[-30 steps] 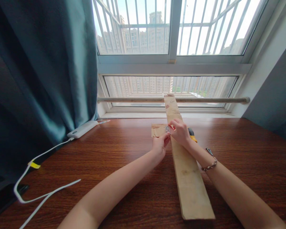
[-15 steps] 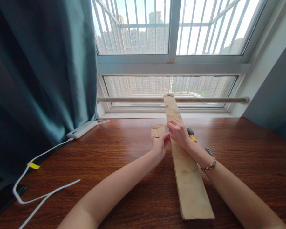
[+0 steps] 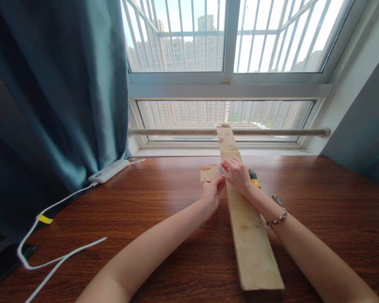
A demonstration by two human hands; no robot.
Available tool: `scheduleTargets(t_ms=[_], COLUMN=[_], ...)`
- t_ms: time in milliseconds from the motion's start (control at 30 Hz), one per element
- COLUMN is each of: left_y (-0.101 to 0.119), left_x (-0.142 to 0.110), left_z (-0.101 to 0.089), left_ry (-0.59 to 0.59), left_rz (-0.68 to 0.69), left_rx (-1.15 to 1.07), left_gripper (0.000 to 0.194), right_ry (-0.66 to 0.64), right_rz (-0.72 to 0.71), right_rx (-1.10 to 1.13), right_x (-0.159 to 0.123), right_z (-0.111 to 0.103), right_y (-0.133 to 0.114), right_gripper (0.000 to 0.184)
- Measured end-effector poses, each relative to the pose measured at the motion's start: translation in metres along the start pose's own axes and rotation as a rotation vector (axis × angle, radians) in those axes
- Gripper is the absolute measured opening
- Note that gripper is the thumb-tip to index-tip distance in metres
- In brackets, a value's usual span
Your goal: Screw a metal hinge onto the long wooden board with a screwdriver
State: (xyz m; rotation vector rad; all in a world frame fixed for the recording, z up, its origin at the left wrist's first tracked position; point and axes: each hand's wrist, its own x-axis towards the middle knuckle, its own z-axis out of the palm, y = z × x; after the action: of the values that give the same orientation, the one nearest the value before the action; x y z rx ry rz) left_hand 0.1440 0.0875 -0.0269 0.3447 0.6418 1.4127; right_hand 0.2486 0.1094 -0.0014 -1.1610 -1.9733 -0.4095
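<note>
Against the picture from one second ago, the black-and-yellow handle [image 3: 254, 178] is showing a little more of itself beyond the right hand [image 3: 236, 173]. Both boards are keeping their places, and both hands are remaining at the joint. The small metal piece [image 3: 221, 171] is sitting over the seam where the short board [image 3: 209, 173] is meeting the left edge of the long board [image 3: 252, 235]. The right hand is pinching its upper part between the fingertips; the left hand [image 3: 212, 194] is gripping its lower end with thumb and finger.

Around the work, the handle is lying on the worktop [image 3: 164, 198] just right of the long board. Some thin dark pieces, looking like screws, [image 3: 277, 200] are lying near the right wrist, above the bracelet [image 3: 277, 217]. On the left, a white device [image 3: 110, 171] is resting beside the curtain [image 3: 60, 84], its cable [image 3: 63, 195] trailing towards the near edge. The long board is extending past the far edge towards the rail [image 3: 177, 132]; I am not able to tell whether it is touching it.

The fingers are covering much of the metal piece, so its exact shape is escaping me. The right hand and forearm are crossing the long board and hiding part of it. Both forearms are running out of view at the bottom.
</note>
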Motion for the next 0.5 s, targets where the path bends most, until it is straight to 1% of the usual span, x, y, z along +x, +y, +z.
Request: scheduleTargets(t_ms=[133,300,500], left_y=[-0.0005,-0.0020,-0.0029], left_x=[0.0001,-0.0002,0.0010], left_z=[-0.0003,-0.0003,-0.0010], left_ry=[-0.006,-0.007,-0.005], left_rz=[-0.008,-0.018,-0.010], left_rx=[0.015,0.004,0.007], left_gripper=[0.016,0.017,0.016], right_ry=[0.009,-0.029,-0.010], right_rz=[0.015,-0.028,-0.027], right_rx=[-0.045,-0.009,-0.029], right_x=[0.0011,0.0013,0.0011], right_z=[0.0011,0.0026,0.0036], right_y=[-0.0006,0.0011,0.0008], right_gripper=[0.011,0.014,0.014])
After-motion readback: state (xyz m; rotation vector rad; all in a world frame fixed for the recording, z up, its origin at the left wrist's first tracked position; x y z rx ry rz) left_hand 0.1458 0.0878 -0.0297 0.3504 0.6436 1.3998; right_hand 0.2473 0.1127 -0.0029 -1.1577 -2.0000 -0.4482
